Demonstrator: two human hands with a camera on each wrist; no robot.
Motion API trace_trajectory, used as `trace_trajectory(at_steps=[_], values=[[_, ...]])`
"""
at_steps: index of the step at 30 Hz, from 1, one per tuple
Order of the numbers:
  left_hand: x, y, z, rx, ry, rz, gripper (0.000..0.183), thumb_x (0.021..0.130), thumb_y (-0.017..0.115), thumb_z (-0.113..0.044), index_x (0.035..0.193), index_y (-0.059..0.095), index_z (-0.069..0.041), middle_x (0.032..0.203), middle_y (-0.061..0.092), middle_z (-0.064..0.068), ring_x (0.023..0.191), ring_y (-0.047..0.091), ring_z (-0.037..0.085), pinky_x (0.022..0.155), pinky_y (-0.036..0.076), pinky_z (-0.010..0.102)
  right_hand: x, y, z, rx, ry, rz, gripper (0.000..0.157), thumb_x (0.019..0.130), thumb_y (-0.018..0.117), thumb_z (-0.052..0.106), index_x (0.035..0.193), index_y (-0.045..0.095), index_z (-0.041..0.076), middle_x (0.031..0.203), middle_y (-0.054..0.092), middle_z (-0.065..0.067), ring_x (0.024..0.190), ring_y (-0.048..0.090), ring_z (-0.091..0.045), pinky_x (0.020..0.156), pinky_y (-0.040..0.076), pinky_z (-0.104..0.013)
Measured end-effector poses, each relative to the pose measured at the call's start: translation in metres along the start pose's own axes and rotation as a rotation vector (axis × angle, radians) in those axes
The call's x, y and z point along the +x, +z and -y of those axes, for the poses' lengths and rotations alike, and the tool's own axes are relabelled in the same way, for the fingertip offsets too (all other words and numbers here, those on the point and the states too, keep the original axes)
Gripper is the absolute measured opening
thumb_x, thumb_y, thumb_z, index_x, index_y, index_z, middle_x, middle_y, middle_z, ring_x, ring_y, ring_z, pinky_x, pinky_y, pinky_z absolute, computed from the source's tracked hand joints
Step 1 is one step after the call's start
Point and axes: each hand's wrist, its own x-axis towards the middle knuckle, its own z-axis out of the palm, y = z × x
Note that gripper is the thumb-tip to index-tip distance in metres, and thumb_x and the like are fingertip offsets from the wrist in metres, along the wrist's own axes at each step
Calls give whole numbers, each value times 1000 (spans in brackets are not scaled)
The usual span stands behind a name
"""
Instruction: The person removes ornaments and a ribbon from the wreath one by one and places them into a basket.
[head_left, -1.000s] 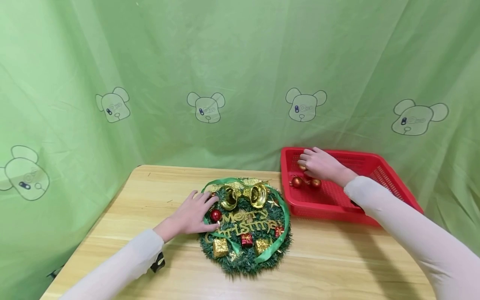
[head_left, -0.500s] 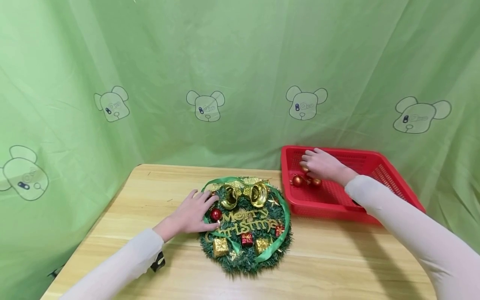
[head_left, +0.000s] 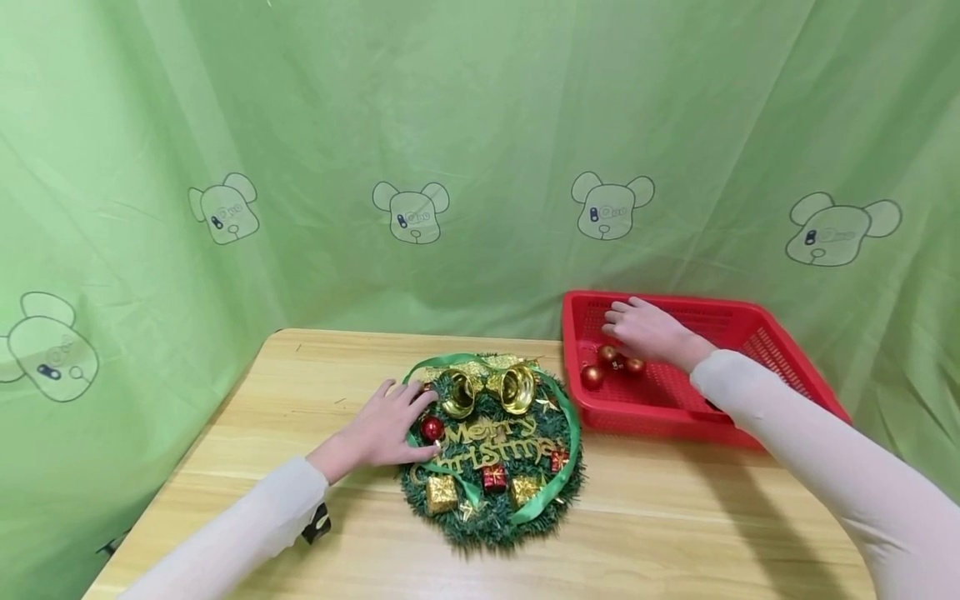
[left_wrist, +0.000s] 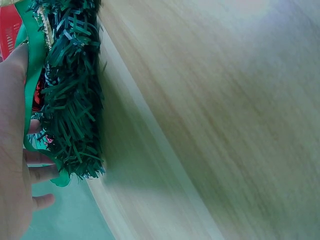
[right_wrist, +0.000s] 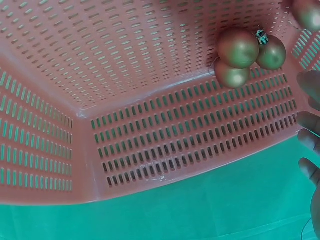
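A green tinsel wreath (head_left: 491,529) lies on the table, bearing gold bells (head_left: 516,390), gold "Merry Christmas" lettering, small gift boxes (head_left: 493,478) and a loose green ribbon (head_left: 574,433). My left hand (head_left: 386,427) rests on its left side with fingers spread, around a shiny red ball (head_left: 432,428). In the left wrist view, these fingers lie over the ribbon and tinsel edge. Over the left part of a red basket (head_left: 802,367) hovers my right hand (head_left: 648,332), fingers loosely bent and holding nothing visible. Copper-gold bauble ornaments (head_left: 592,377) lie below it; the right wrist view shows several baubles (right_wrist: 238,47) apart from the fingertips (right_wrist: 307,137).
The basket stands at the table's back right, close to the green curtain (head_left: 487,100) printed with bear heads. Bare wood of the table (head_left: 315,392) shows left of the wreath and in front of the basket. The basket walls (right_wrist: 190,135) are slotted.
The bauble under my right hand's fingers has dropped among the others on the basket floor, and one bauble has shifted toward the front. My left hand and the wreath stay put.
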Motion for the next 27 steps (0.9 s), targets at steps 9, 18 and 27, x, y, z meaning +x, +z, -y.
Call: trace_trajectory(at_steps=[9, 18, 27], values=[[-1, -2, -1, -4, 5, 3, 90, 89, 55, -74, 152, 43, -11, 151, 47, 21, 135, 52, 40, 118, 31, 66, -3, -4, -1, 16, 10, 15, 24, 79, 87, 18, 97, 75, 8, 92, 70, -8, 92, 59, -29, 80, 53, -47], [-1, -3, -1, -12, -8, 16, 91, 88, 55, -74, 152, 42, -11, 153, 45, 21, 137, 49, 40, 120, 29, 66, -2, -9, -4, 35, 27, 11, 22, 80, 86, 17, 95, 75, 8, 92, 70, -8, 91, 58, -28, 80, 53, -47], [-1, -2, -2, -12, 2, 3, 89, 88, 56, -73, 151, 42, -11, 151, 47, 21, 135, 51, 40, 119, 31, 66, -2, -16, -3, 91, 58, -93, 31, 76, 89, 19, 98, 73, 6, 93, 70, -9, 90, 57, -28, 75, 48, -44]])
